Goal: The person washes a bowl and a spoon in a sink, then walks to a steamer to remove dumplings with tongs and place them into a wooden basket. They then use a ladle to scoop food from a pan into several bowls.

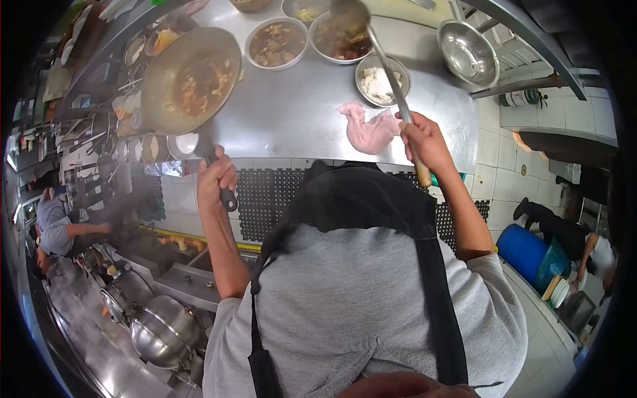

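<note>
My left hand (217, 178) is wrapped round the black handle of a wok (159, 99), which is tilted over the counter's left part with brown sauce and food pieces inside. In my right hand (426, 140) is the wooden-ended handle of a long metal ladle (350, 16). The ladle's bowl is over a bowl of dark stew (340, 41) at the top. Left of that stands a second bowl of stew (277, 44). A small bowl with white food (381, 81) lies beneath the ladle's handle. Nearest my right hand, a pink cloth (369, 132) rests on the counter.
The steel counter (292, 126) has a metal colander (468, 54) at its right edge and small containers at its left. Lower left are a stove with steaming metal pots (164, 330) and a person (56, 222). Another person (600, 255) is far right, near a blue barrel (521, 252).
</note>
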### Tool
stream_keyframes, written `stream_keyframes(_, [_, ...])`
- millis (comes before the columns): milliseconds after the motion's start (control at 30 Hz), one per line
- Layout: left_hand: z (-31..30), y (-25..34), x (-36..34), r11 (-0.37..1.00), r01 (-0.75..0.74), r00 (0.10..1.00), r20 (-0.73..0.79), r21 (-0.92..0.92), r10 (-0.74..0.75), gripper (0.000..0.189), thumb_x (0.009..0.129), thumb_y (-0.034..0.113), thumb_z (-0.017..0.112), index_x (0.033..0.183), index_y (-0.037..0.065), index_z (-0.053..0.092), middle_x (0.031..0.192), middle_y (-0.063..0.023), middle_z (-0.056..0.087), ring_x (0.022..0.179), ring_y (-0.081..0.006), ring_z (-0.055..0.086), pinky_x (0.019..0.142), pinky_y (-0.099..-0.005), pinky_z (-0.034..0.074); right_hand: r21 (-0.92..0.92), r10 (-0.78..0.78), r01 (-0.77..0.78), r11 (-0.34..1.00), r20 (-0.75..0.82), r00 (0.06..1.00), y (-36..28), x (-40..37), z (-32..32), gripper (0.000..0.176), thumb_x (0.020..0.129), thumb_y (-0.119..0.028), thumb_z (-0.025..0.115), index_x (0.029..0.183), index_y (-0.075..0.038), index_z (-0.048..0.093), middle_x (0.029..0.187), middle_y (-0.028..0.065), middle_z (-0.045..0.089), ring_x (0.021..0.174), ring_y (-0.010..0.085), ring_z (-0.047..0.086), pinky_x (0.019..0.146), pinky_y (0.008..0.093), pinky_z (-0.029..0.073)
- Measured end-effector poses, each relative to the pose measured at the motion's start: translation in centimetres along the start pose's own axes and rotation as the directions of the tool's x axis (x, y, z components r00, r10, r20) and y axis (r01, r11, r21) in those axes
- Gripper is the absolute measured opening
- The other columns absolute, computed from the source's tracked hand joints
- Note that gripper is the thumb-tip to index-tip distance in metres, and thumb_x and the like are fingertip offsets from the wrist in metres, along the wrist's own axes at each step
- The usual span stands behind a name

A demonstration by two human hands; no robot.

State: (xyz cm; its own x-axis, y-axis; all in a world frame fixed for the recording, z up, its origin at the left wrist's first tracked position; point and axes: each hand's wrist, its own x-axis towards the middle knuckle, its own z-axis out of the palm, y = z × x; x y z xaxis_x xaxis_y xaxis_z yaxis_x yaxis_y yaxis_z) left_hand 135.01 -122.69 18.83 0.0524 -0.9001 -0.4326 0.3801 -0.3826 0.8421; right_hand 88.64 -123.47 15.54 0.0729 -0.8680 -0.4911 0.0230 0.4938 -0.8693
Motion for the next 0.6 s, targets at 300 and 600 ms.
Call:
stream_keyframes(300, [3.6,-3.7,2.0,0.995,0.101,0.973,0.209,0.014,-0.102,0.018,0.089,0.000,0.063,0.100,0.009,0.050,0.060,0.0025,0.045,0.043,-0.0078,0.041,0.042,-0.0263,0.040,0.610,-0.141,-0.020,0.792,0.215,0.966,-3.8,-4.5,-0.2,0.040,0.108,-0.023,0.051,0.135,0.006,0.053,0.070,0.0010,0.050,0.040,0.0103,0.047,0.035,0.0241,0.040])
stream_keyframes(600, [11.3,-5.4,5.2,0.978,0.137,0.925,0.334,0.161,-0.184,0.024,0.084,-0.002,0.068,0.098,0.007,0.049,0.059,0.0019,0.049,0.044,-0.0090,0.047,0.042,-0.0273,0.043,-0.197,0.001,0.012,0.980,0.066,0.998,-9.3,-5.0,3.3,0.034,0.102,-0.018,0.057,0.129,0.003,0.062,0.070,0.0004,0.055,0.044,0.0097,0.052,0.041,0.0253,0.044])
